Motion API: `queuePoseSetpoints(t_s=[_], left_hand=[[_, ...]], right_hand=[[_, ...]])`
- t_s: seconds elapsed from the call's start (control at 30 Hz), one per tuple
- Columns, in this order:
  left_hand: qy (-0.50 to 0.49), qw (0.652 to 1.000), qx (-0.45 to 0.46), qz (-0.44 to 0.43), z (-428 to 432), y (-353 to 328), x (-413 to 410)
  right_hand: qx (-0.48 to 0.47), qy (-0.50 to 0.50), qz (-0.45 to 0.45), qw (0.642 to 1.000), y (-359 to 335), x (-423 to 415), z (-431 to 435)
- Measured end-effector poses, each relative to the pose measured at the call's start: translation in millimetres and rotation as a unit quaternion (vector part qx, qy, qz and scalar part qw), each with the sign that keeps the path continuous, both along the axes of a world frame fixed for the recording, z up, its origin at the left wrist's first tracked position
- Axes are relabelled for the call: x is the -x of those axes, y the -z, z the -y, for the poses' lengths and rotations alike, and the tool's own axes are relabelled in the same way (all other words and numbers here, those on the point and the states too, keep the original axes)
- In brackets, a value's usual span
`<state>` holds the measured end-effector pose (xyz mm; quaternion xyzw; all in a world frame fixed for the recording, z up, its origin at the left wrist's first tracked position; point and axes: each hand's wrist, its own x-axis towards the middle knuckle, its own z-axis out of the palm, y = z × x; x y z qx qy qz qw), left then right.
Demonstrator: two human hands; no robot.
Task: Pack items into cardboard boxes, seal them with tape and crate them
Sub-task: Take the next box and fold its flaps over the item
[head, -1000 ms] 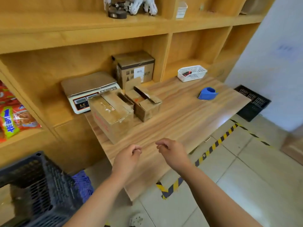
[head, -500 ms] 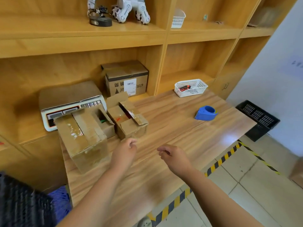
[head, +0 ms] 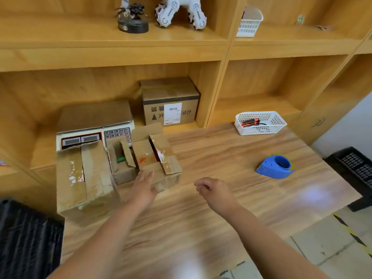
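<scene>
Head view: left hand (head: 142, 188) flat at open box (head: 155, 158) edge; right hand (head: 215, 192) loosely curled, empty.

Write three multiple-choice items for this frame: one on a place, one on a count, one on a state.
1. Where is the blue plastic tape dispenser?
A) on the floor
B) on the weighing scale
C) on the wooden table

2. How many white mesh plastic baskets show?
A) one
B) two
C) four

3. The small brown cardboard box at the left hand is:
A) open-flapped
B) taped shut
C) crushed flat

Key:
1. C, it sits on the tabletop, right of the box.
2. B, one is on the table and one is on the upper shelf.
3. A, its flaps stand apart.
</scene>
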<state>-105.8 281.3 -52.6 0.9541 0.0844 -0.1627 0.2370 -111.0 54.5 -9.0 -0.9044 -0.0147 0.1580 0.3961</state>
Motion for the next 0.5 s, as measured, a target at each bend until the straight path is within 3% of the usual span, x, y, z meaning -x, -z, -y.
queuePoseSetpoints(t_s=[0.5], left_hand=[[-0.107, 0.994, -0.009, 0.031, 130.1, 21.2, -16.8]], right_hand=[[0.057, -0.193, -0.002, 0.980, 22.8, -119.1, 89.3]])
